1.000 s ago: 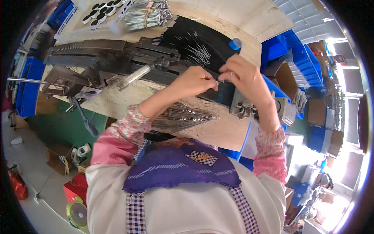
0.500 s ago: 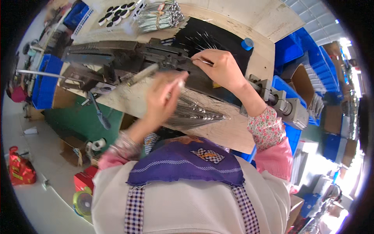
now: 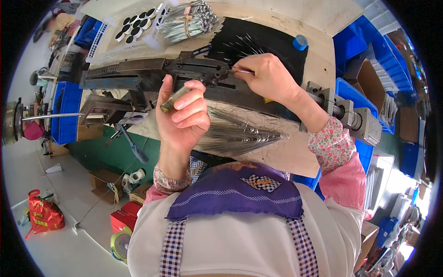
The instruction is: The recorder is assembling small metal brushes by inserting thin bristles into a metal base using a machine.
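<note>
Head view: left hand [image 3: 182, 113] grips a small brass-coloured rod [image 3: 174, 99] above the wire bundle [image 3: 240, 134] on the table [image 3: 295, 154]. Right hand [image 3: 267, 76] pinches one thin wire [image 3: 241, 70] at the dark machine [image 3: 152, 74]. That wire could bend or slip if pushed askew. Room is tight: the machine is close ahead, blue bins [image 3: 360, 46] to the right.

Far bench edge: a tied bundle of metal rods [image 3: 187, 21] is lying beside a clear bag of black round discs [image 3: 136, 27].
Right of the black mat: a small blue roll [image 3: 300, 42] is sitting on the wooden top.
Right side: blue plastic bins [image 3: 369, 51] are stacking up around an open cardboard box [image 3: 374, 76].
Left floor: a red bag [image 3: 44, 214] is slumping, and a blue crate [image 3: 67, 113] is standing by the bench.
Below the bench: a red box [image 3: 124, 217] is resting near a yellow-green reel [image 3: 121, 244].
</note>
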`<state>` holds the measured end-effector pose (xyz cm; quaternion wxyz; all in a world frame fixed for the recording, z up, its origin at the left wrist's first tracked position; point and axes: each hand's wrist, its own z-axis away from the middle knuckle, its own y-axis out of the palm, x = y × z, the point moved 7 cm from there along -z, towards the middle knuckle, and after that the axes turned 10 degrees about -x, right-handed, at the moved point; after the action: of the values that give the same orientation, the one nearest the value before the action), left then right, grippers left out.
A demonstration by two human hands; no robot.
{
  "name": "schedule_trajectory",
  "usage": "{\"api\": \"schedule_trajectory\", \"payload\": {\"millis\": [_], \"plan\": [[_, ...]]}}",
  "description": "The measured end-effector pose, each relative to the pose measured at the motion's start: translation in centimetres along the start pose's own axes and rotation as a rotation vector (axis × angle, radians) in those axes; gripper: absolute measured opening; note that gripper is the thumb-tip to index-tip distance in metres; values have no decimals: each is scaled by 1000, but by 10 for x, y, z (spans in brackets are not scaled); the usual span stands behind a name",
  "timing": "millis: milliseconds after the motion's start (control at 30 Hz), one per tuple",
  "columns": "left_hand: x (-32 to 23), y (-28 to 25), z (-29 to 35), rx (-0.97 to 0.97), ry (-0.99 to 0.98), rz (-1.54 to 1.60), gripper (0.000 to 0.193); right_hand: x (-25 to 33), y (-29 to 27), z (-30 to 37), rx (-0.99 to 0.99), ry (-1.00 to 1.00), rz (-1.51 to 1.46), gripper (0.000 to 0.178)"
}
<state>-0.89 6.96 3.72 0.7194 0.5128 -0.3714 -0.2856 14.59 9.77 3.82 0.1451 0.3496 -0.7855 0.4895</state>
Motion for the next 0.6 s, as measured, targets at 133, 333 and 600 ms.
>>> {"api": "schedule_trajectory", "payload": {"millis": [133,333,600], "plan": [[2,-2,-4,-20,13,17,31,5,-3,5,-74,-63,27,7],[17,-47,-13,-537,516,-1439,26,8,3,4,-57,-94,63,12],[-56,-105,17,-464,547,-1687,26,49,-10,57,-128,-141,218,20]]}}
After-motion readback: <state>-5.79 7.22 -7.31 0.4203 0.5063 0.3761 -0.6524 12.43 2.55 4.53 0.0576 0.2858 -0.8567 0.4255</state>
